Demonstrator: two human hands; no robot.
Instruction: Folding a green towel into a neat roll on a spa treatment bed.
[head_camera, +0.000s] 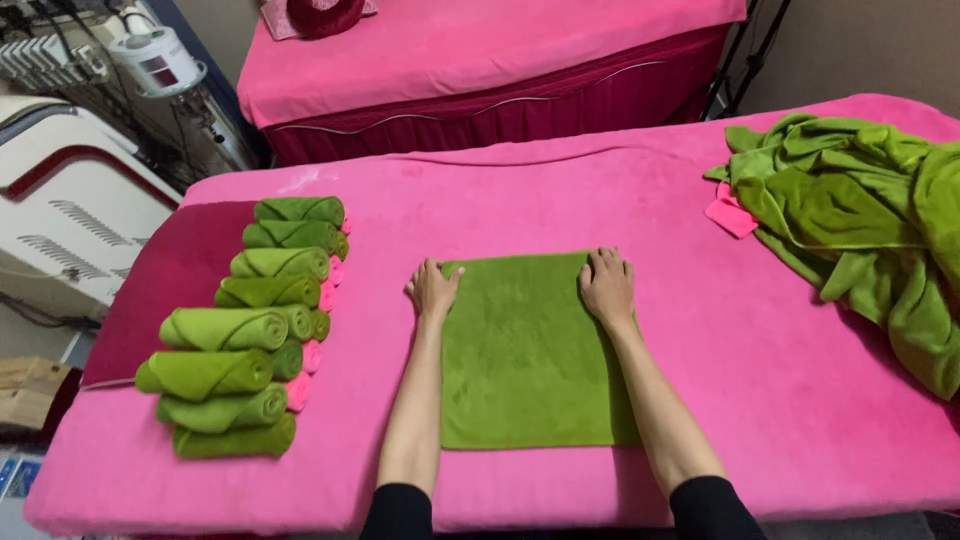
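A folded green towel (528, 350) lies flat near the front edge of the pink bed (600, 190), its long axis running from the front edge toward the back. The left hand (432, 289) presses flat, fingers spread, on the towel's far left corner; the right hand (607, 285) lies flat on the far right corner. Neither grips anything. Rolled green towels (250, 330) line the bed's left end, and a heap of loose green towels (860, 220) sits at the right end.

Pink bed (500, 190): flat green towel (525, 350), rolled towels (250, 330) (left side), green heap (860, 220).
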